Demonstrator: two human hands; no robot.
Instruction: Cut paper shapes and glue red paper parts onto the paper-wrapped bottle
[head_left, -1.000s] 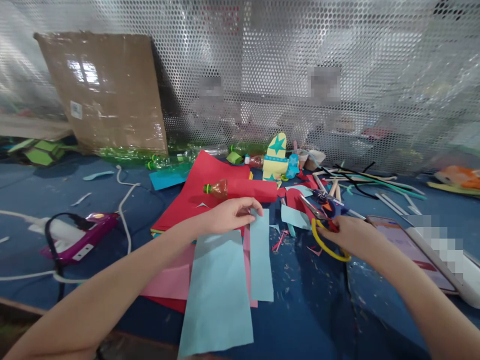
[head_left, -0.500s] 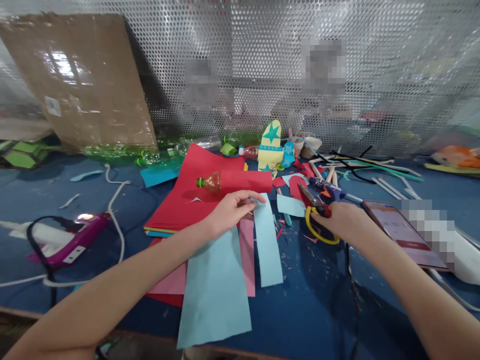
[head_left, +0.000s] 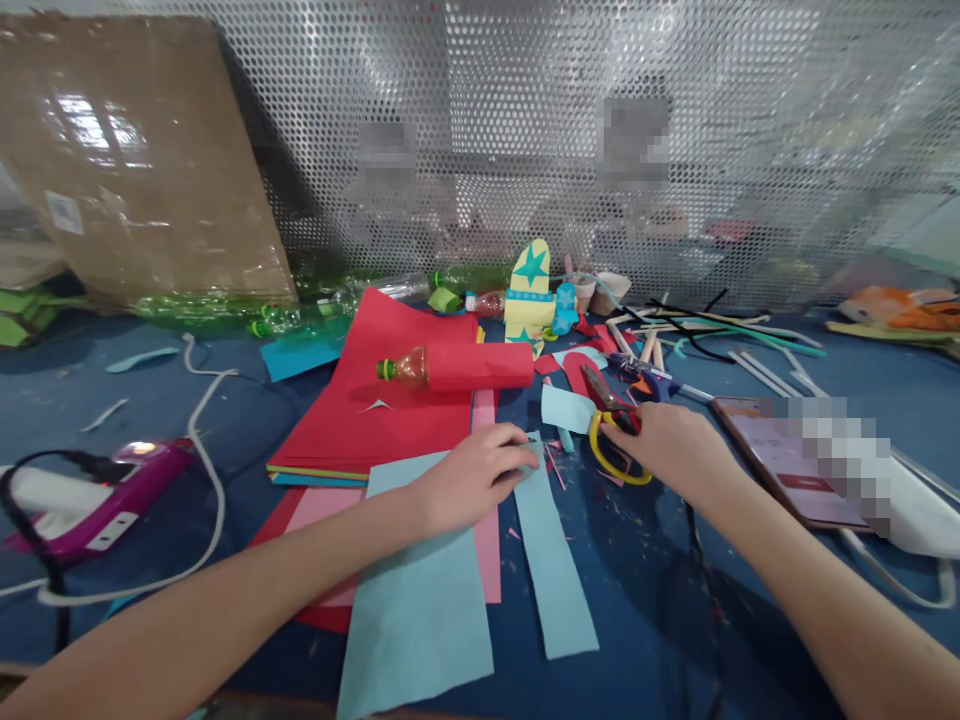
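My left hand (head_left: 480, 478) has its fingers bent over the top end of a narrow light-blue paper strip (head_left: 556, 565), which trails toward the table's front. Under that wrist lies a wider light-blue paper sheet (head_left: 420, 610), partly over pink paper (head_left: 487, 560). My right hand (head_left: 679, 450) is closed on scissors (head_left: 621, 470) with yellow and red handles; their blades point away to the left. Just left of the scissors is a small light-blue paper piece (head_left: 568, 408). Beyond my left hand, a plastic bottle wrapped in red paper (head_left: 480, 366) rests on a stack of red sheets (head_left: 360, 400).
A phone (head_left: 780, 460) lies right of my right arm. A purple power strip (head_left: 127, 495) with cables is at the left. Along the back stand plastic bottles (head_left: 285, 320), a yellow paper figure with stars (head_left: 529, 295), a glue gun (head_left: 649, 378) and a cardboard sheet (head_left: 135, 160).
My left hand has come toward me, bringing the narrow light-blue strip lower on the table. My right hand still has the scissors. The view has shifted slightly.
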